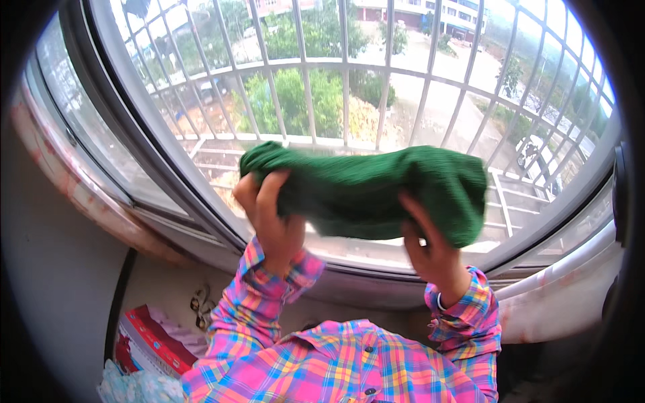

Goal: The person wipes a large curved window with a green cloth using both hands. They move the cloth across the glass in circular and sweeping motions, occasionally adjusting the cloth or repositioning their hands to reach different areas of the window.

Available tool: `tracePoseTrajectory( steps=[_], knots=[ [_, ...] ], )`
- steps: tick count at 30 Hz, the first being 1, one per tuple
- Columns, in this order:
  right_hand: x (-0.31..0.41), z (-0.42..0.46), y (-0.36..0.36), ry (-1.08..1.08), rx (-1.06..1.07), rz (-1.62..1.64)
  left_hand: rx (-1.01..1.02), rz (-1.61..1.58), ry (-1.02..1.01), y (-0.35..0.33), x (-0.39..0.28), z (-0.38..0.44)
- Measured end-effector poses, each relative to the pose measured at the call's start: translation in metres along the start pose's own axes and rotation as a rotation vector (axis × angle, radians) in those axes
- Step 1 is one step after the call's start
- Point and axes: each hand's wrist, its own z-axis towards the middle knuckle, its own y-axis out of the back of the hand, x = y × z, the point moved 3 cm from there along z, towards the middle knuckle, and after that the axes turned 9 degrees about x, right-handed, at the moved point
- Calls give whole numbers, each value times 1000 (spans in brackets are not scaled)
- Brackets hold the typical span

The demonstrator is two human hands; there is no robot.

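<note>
A green knit cloth or garment [352,196], folded into a wide band, is held up before the open window. My left hand [274,216] grips its left end, with fingers bent over the front of the fabric. At the other end, my right hand [428,242] has hold of the cloth from below, the fingers partly hidden behind it. The fabric and both hands are somewhat blurred. Which garment it is, I cannot tell.
White metal security bars [347,65] stand outside the window. A sliding window frame [151,131] runs along the left. Below left lie a red and white box [161,342], a pale floral cloth [141,385] and a small dark-and-light object [201,305].
</note>
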Motion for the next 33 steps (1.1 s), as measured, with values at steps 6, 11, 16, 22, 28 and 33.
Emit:
tracePoseTrajectory(
  steps=[6, 11, 16, 22, 28, 33],
  knots=[
    [33, 80, -43, 369, -1, -108, -148, 162, 194, 41, 51, 6],
    [47, 109, -32, 428, -11, -152, -70, 227, -43, 58, 37, 85],
    [39, 99, 24, 362, -228, -276, 31, 260, -423, 33, -30, 158],
    [-21, 31, 86, 122, -426, -177, 232, 525, -814, -42, -145, 181],
    [-46, -5, 167, -16, -751, -553, -110, 164, -1048, -101, -206, 231],
    [-24, 63, 191, 299, -603, -568, -275, 326, -1206, -43, -175, 284]
  ],
)
